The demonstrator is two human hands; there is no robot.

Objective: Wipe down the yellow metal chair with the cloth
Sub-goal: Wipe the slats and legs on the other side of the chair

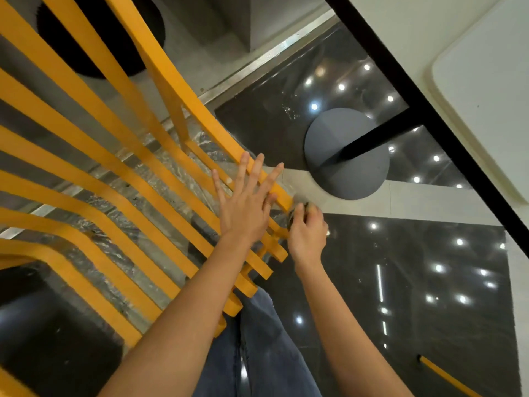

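Across the left and middle of the view lies the yellow metal chair (120, 173), its flat slats fanning out from the near edge; about eight slats can be counted, though the blur at the corner makes the exact number uncertain; two hands work at that near right corner. The left hand (243, 204) lies flat on the slats, its fingers straight and spread, the fingertips reaching the outermost slat; it holds nothing. The right hand (307, 233) sits just beside the corner of the outer slat, its fingers curled round a small bunched cloth (297, 209), which is blurred and mostly hidden by the fingers; the cloth touches the end of that slat. Below the chair edge one leg in blue jeans (263, 339) shows between the two forearms. On the glossy black floor (429, 282) stands one round grey table base (346, 153) with a black post; one white tabletop (429, 38) with a black edge fills the upper right; a second yellow bar (446, 376) shows at the lower right.
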